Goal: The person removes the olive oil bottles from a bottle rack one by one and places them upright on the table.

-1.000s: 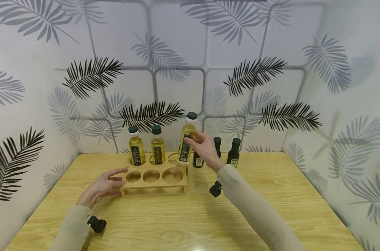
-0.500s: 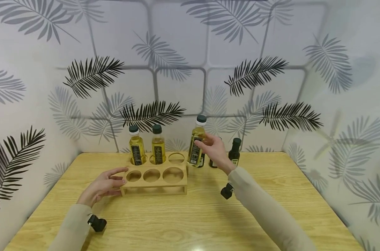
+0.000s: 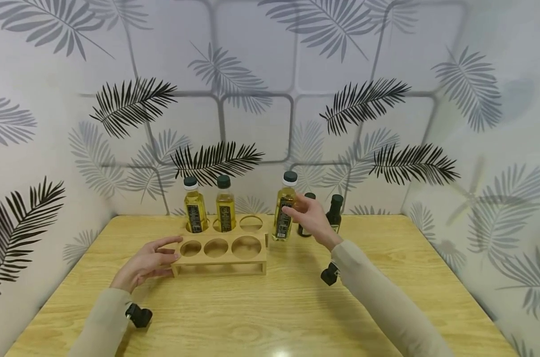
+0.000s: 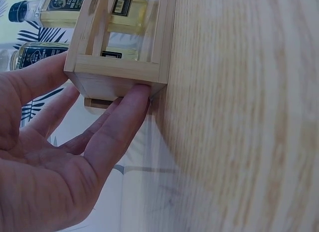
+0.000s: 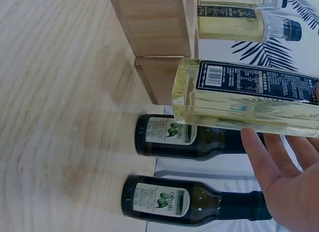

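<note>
My right hand [image 3: 312,218] grips a clear bottle of yellow oil [image 3: 282,213], with a dark green cap and black label, just right of the wooden rack [image 3: 225,260]. In the right wrist view the oil bottle [image 5: 234,95] has its base apart from the rack; whether it meets the table I cannot tell. My left hand [image 3: 147,263] touches the rack's left end, its fingers nearly straight in the left wrist view against the end panel [image 4: 117,82]. Two similar oil bottles [image 3: 195,210] stand in the rack's back row. The back right hole and the three front holes hold nothing.
Dark green bottles [image 3: 334,215] with pale labels stand on the table [image 3: 350,277] behind my right hand. Two of these dark bottles [image 5: 169,199] show plainly in the right wrist view. A leaf-patterned wall [image 3: 270,129] closes off the back and sides.
My right hand has carried the oil bottle from above the back right hole to the right of the rack, lower and more upright. My left hand has stayed at the rack's left end.
</note>
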`<state>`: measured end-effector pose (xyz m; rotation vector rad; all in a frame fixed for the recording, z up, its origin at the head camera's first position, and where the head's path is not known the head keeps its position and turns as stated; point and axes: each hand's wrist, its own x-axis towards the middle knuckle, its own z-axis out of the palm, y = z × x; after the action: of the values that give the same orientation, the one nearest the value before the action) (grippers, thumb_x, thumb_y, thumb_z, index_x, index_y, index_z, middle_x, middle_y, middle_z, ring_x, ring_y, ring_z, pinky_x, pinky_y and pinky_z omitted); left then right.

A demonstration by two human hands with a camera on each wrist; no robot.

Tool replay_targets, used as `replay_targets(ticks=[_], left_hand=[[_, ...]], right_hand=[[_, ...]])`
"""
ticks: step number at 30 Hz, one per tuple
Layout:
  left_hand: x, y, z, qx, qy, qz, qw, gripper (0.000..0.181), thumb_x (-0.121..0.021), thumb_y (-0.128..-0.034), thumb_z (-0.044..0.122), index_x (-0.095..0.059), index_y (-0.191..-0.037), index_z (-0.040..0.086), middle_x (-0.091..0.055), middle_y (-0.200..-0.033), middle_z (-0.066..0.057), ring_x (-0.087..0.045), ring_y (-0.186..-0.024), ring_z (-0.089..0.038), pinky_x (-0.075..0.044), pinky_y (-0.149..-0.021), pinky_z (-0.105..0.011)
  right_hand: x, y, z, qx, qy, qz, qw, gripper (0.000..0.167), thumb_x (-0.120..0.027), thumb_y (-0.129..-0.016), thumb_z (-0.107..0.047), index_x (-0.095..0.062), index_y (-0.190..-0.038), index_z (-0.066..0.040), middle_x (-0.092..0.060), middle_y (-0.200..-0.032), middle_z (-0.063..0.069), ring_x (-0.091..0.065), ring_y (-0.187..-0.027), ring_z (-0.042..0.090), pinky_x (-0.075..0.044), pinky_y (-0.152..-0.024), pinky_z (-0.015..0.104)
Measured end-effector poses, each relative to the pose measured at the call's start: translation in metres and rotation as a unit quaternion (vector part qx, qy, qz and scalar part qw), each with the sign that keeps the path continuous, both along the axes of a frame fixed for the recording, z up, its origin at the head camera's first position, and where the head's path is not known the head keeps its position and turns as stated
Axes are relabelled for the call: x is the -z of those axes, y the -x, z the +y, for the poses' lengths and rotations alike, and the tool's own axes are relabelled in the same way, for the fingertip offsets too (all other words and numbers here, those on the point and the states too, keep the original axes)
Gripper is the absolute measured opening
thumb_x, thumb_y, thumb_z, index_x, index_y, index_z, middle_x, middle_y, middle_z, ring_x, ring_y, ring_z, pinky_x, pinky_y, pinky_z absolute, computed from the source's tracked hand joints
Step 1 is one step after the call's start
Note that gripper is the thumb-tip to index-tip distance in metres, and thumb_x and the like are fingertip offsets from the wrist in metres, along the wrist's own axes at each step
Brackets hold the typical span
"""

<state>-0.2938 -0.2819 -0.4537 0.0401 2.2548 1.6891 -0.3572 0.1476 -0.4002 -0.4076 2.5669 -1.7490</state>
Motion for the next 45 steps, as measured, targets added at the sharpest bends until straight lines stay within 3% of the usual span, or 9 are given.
replay_targets(ticks=[4, 7, 18, 22, 33, 45], left_hand=[[0.0, 0.001, -0.001, 0.005, 0.003, 0.005, 1.0, 0.065, -0.061, -0.0982, 0.017, -0.031, -0.155, 0.014, -0.023, -0.154, -0.032, -0.038, -0.137, -0.044, -0.057, -0.09, -0.044], [0.0, 0.001, -0.001, 0.007, 0.002, 0.005, 1.0, 0.065, -0.061, -0.0983, 0.017, -0.03, -0.155, 0.014, -0.022, -0.154, -0.032, -0.037, -0.137, -0.045, -0.057, -0.09, -0.044], [0.001, 0.002, -0.003, 0.012, -0.004, 0.011, 0.9999, 0.065, -0.06, -0.0986, 0.017, -0.03, -0.156, 0.014, -0.021, -0.155, -0.032, -0.035, -0.138, -0.045, -0.057, -0.089, -0.044], [0.001, 0.003, -0.002, 0.012, -0.007, 0.013, 0.9998, 0.065, -0.061, -0.0983, 0.017, -0.03, -0.156, 0.013, -0.021, -0.155, -0.033, -0.036, -0.138, -0.046, -0.057, -0.089, -0.044], [-0.001, -0.001, 0.0, 0.004, -0.008, 0.01, 0.9999, 0.065, -0.061, -0.0979, 0.017, -0.03, -0.155, 0.012, -0.022, -0.154, -0.033, -0.038, -0.137, -0.044, -0.057, -0.088, -0.042], [0.001, -0.001, -0.002, 0.005, -0.009, 0.012, 0.9999, 0.066, -0.061, -0.0981, 0.018, -0.03, -0.156, 0.014, -0.021, -0.155, -0.032, -0.036, -0.138, -0.045, -0.057, -0.088, -0.043]], right_hand=[[0.008, 0.002, 0.006, -0.022, -0.015, -0.006, 0.9996, 0.078, -0.066, -0.094, -0.04, -0.027, -0.156, -0.013, -0.04, -0.154, 0.016, -0.055, -0.125, 0.033, -0.048, -0.101, 0.053], [0.014, 0.002, 0.011, -0.039, -0.024, -0.01, 0.9989, 0.079, -0.065, -0.094, -0.04, -0.025, -0.157, -0.013, -0.035, -0.157, 0.016, -0.05, -0.131, 0.033, -0.047, -0.103, 0.053], [0.027, 0.005, 0.019, -0.021, -0.04, -0.018, 0.9988, 0.078, -0.065, -0.095, -0.038, -0.026, -0.156, -0.011, -0.037, -0.156, 0.016, -0.054, -0.127, 0.034, -0.049, -0.101, 0.049], [0.03, 0.007, 0.02, -0.025, -0.034, -0.015, 0.999, 0.079, -0.066, -0.094, -0.038, -0.026, -0.156, -0.009, -0.037, -0.155, 0.017, -0.049, -0.132, 0.034, -0.05, -0.101, 0.049], [0.035, 0.012, 0.019, -0.026, -0.031, -0.032, 0.9987, 0.082, -0.067, -0.093, -0.041, -0.025, -0.156, -0.009, -0.034, -0.157, 0.016, -0.04, -0.14, 0.035, -0.041, -0.109, 0.053], [0.036, 0.013, 0.016, -0.026, -0.024, -0.032, 0.9989, 0.084, -0.067, -0.092, -0.042, -0.024, -0.157, -0.009, -0.029, -0.16, 0.015, -0.037, -0.142, 0.034, -0.039, -0.111, 0.052]])
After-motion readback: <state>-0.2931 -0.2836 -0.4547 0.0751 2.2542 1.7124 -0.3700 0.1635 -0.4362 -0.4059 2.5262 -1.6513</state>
